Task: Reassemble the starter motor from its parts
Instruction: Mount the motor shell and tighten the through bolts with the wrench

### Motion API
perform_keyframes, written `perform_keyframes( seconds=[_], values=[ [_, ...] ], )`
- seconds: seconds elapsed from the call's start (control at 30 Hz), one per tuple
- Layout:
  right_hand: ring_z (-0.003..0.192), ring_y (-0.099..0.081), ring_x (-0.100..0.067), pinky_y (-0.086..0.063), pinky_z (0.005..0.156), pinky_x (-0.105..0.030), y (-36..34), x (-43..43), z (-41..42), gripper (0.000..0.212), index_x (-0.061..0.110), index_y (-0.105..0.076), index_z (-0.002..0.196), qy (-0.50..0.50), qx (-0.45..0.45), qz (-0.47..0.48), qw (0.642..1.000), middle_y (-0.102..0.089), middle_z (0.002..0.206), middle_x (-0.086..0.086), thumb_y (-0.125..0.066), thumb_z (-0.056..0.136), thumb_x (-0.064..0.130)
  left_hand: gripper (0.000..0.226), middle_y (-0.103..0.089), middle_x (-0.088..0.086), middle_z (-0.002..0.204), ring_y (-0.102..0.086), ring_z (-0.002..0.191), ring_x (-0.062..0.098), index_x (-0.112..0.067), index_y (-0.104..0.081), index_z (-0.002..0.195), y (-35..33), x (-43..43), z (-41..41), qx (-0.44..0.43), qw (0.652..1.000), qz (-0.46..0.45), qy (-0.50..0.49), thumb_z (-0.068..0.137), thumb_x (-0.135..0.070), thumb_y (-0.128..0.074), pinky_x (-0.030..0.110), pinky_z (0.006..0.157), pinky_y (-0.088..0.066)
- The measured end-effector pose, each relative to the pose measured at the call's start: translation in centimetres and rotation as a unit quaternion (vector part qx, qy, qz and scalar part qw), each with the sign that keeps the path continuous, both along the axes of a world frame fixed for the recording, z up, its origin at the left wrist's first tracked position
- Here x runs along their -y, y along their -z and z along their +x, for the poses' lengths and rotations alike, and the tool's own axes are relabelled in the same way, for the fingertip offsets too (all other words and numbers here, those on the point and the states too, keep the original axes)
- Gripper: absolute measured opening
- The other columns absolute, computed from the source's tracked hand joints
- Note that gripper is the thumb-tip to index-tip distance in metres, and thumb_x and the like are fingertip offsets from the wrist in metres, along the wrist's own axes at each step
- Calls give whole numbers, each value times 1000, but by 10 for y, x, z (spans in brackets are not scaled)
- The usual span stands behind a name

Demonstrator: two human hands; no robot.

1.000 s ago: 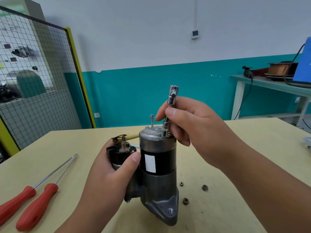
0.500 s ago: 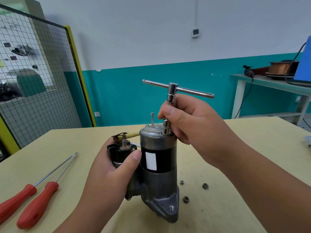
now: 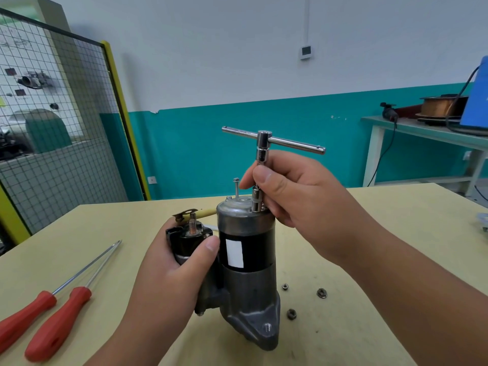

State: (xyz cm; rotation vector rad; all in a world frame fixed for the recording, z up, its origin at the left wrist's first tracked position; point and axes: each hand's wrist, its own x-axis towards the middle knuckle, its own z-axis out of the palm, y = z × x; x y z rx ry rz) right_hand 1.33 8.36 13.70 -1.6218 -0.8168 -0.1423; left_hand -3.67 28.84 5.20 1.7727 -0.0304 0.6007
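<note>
We get one view — from the head, facing forward and down, close over the motor (image 3: pixel 253 233) on the table (image 3: pixel 435 212).

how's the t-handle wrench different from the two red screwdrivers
The chrome T-handle socket wrench stands upright on top of the grey and black starter motor, pinched by the right hand; the two red-handled screwdrivers lie flat on the pale wooden table, untouched. The wrench is all metal with a cross bar; the screwdrivers have red grips. Both have shiny shafts.
</note>
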Motion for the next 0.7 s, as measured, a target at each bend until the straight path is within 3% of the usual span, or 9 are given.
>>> perform_keyframes(
  seconds=[0.23, 0.47, 0.63, 0.7],
  values=[
    [53, -47, -3, -39, 52, -12, 1, -3, 1, 28, 30, -71, 90, 21, -21, 19, 999, -51, 58, 7, -48, 98, 44, 43, -74, -14, 87, -74, 80, 20, -45, -69, 103, 0, 0, 1, -4, 1000, -2, 0, 67, -69, -65, 43, 58, -51],
    [53, -45, -5, -38, 54, -17, 3, -5, 2, 27, 29, -71, 88, 23, -31, 36, 999, -50, 57, 6, -50, 97, 44, 45, -75, -16, 91, -72, 80, 6, -48, -68, 104, -1, 1, 2, -10, 1000, -1, -8, 65, -71, -63, 50, 70, -59],
    [52, -43, -7, -38, 56, -25, 7, -7, 4, 22, 33, -68, 80, 20, -53, 55, 997, -50, 57, 4, -54, 94, 45, 44, -75, -15, 87, -75, 86, 28, -50, -68, 102, -2, 1, 3, -30, 999, -20, -20, 64, -73, -64, 45, 61, -53],
    [51, -42, -7, -39, 53, -21, 8, -7, 4, 21, 26, -65, 83, -6, -56, 60, 997, -48, 58, 3, -54, 95, 40, 42, -75, -18, 87, -76, 86, 29, -55, -67, 100, -2, 1, 5, -40, 998, -29, -35, 62, -74, -64, 44, 60, -54]
  ],
)
